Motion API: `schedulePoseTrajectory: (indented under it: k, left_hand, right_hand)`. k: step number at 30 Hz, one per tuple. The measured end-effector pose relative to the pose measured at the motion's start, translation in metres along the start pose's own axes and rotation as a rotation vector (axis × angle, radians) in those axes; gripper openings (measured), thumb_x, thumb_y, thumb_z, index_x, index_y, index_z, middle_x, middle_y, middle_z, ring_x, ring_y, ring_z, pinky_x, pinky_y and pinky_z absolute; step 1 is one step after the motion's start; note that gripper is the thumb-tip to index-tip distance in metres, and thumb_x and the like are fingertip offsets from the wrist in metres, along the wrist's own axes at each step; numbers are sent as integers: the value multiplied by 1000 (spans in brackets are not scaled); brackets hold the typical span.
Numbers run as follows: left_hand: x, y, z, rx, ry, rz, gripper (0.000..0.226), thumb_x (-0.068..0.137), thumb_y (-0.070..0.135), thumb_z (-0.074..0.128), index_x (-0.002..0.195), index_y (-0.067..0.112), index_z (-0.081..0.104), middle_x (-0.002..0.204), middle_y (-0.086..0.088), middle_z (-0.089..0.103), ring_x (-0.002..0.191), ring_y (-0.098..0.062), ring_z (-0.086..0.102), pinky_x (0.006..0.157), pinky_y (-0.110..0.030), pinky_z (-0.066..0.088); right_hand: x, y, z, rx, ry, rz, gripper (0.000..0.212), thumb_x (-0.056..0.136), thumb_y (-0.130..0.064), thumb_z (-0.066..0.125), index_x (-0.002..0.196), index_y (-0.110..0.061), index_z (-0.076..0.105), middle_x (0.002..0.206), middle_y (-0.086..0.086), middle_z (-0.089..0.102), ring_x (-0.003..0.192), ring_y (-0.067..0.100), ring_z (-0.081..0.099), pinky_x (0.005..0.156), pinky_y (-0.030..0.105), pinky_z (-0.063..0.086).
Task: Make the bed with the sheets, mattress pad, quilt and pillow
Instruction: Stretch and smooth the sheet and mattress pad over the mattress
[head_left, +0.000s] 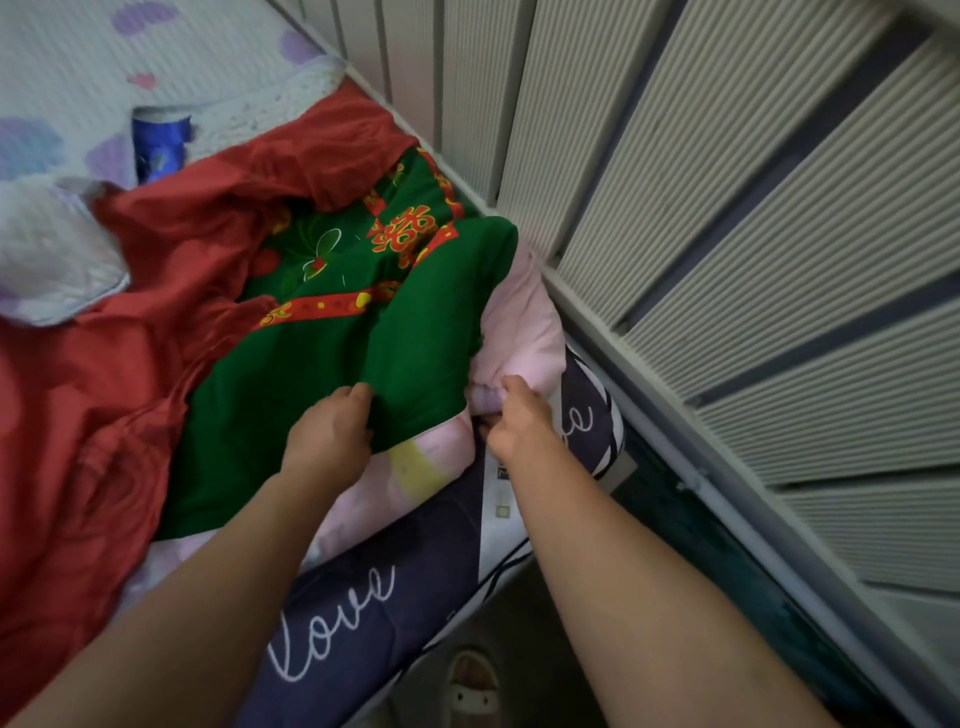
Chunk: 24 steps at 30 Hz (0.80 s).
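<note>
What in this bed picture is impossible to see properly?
- Head view: fingertips of the left hand, buried in a fold of the green red-patterned quilt.
- Head view: fingertips of the right hand, tucked into the pink padded fabric.
- Head view: label of the blue cylindrical container, blurred.

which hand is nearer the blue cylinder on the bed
Left. The left hand grips the green quilt below-right of the blue cylinder; the right hand pinches pink bedding farther right.

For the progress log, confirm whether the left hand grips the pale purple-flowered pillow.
No, the left hand grips the green patterned quilt instead.
</note>
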<state>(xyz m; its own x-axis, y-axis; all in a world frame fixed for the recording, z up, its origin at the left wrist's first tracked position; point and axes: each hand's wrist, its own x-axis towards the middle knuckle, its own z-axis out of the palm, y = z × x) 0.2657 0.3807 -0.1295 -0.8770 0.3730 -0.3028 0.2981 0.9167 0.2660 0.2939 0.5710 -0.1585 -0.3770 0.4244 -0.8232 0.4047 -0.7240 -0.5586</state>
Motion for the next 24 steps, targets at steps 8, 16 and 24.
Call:
schedulePoseTrajectory:
  k: [8,16,24]
  left_hand:
    - [-5,46,-26,-51,-214,48,17,70,6,54,86,12,50,95,-16,64,91,-38,60,65,-30,41]
    - [1,134,4,-180,-228,136,21,73,9,53,93,5,53,94,-18,63,91,-37,58,70,-36,47]
    - [4,140,29,-80,-243,116,24,79,8,53,102,7,46,100,-20,60,91,-37,58,69,-38,48]
  right_hand:
    - [6,-71,-81,69,406,-223,41,89,-26,51,126,-8,51,116,12,58,97,29,63,82,45,57]
    - [7,-103,-155,176,191,-161,24,92,-17,50,108,-5,64,86,12,69,67,22,66,50,27,54]
    - [4,-69,-169,-67,48,96,38,98,-34,43,118,-5,55,80,14,62,64,24,61,39,23,49]
